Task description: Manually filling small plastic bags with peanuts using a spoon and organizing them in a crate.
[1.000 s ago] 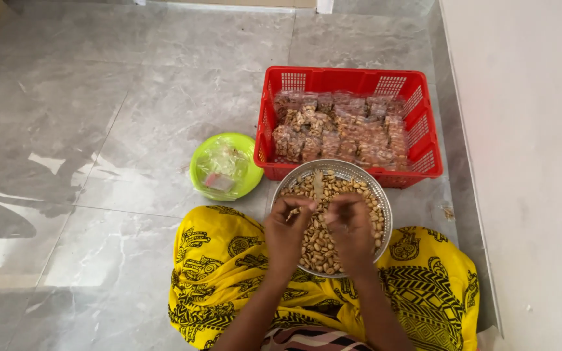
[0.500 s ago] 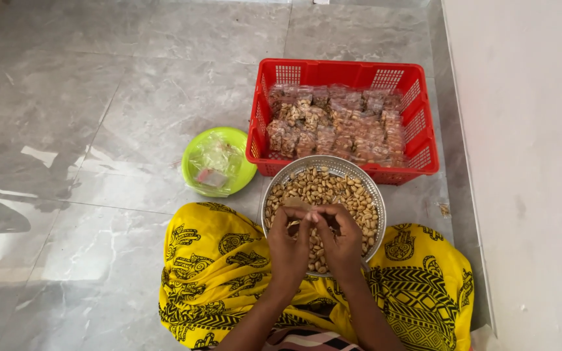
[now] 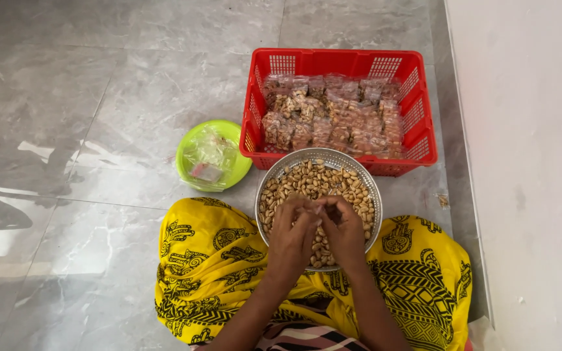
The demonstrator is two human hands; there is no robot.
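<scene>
Peanuts [image 3: 307,182] fill a round metal sieve [image 3: 365,181] resting on the person's lap, against the yellow patterned cloth [image 3: 216,260]. Both hands meet over its near half: the left hand [image 3: 292,237] and right hand [image 3: 346,234] have fingers pinched together on something small, perhaps a clear bag, too hidden to tell. Beyond the sieve sits a red basket [image 3: 339,62] of packed bags; a green bowl [image 3: 190,169] lies to the left on the floor [image 3: 99,97].

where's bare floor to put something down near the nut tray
Bare tiles lie left of the green bowl and beyond the red basket. A narrow strip runs between basket and wall. It is crowded where the bowl, the basket and the metal tray meet, with both hands over the tray.
</scene>
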